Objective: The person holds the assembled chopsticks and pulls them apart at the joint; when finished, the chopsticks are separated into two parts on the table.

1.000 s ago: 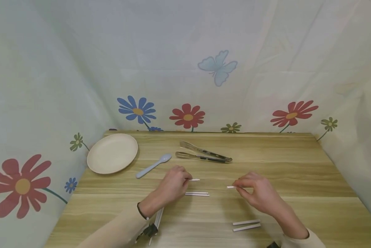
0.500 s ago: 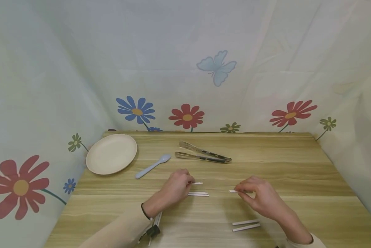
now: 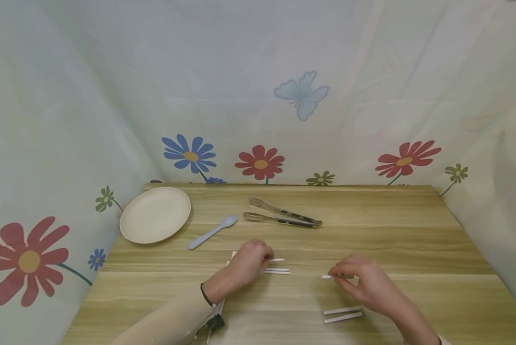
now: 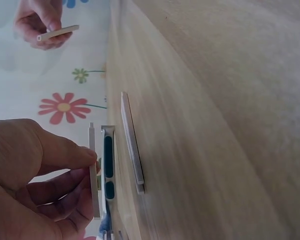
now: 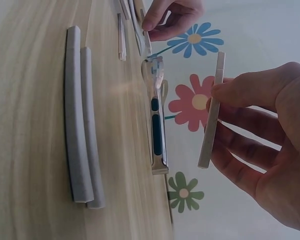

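My left hand pinches a short white stick between thumb and fingers, held slightly above the table. My right hand pinches a similar white stick, also raised, with a narrower stepped part at one end. Two white sticks lie side by side just right of and below my left hand. Another pair of white sticks lies on the table in front of my right hand. Partly hidden under my left forearm are more long white sticks.
Behind my hands lie metal tongs with dark grips, spread in a V. A pale blue spoon and a cream plate are at the left. A flower-printed curtain surrounds the wooden table.
Both hands have come lower in the head view, toward the table's near side, each with its stick. The left has also shifted slightly right. The things on the table stay put.
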{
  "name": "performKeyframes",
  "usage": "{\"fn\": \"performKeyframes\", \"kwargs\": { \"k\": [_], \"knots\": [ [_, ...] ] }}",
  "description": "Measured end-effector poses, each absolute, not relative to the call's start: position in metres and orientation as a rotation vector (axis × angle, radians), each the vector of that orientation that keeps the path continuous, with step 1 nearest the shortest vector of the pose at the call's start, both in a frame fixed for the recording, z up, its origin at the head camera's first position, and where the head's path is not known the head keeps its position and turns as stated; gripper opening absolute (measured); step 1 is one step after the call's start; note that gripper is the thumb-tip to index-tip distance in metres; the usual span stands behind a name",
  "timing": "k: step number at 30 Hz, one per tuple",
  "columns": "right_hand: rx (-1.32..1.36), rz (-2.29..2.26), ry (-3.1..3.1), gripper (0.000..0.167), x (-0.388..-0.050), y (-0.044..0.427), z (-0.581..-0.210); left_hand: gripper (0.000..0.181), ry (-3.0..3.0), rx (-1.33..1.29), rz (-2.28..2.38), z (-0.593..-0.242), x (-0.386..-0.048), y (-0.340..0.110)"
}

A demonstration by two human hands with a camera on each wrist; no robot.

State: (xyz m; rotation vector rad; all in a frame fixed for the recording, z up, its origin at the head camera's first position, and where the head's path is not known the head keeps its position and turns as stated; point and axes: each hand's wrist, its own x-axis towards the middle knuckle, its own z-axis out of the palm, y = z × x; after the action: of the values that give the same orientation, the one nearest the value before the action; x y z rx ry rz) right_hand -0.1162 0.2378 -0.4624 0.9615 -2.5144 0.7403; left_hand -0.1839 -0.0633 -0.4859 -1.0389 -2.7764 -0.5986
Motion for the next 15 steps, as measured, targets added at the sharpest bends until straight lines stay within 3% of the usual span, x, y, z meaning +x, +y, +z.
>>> {"fn": "performKeyframes", "kwargs": {
  "k": [15],
  "knots": [
    [0.993, 0.771, -2.584, 0.027, -0.1069, 0.2380, -0.4677, 0.009, -2.763, -1.074, -0.571, -0.4945, -0.1854, -0.0625]
  ]
}}
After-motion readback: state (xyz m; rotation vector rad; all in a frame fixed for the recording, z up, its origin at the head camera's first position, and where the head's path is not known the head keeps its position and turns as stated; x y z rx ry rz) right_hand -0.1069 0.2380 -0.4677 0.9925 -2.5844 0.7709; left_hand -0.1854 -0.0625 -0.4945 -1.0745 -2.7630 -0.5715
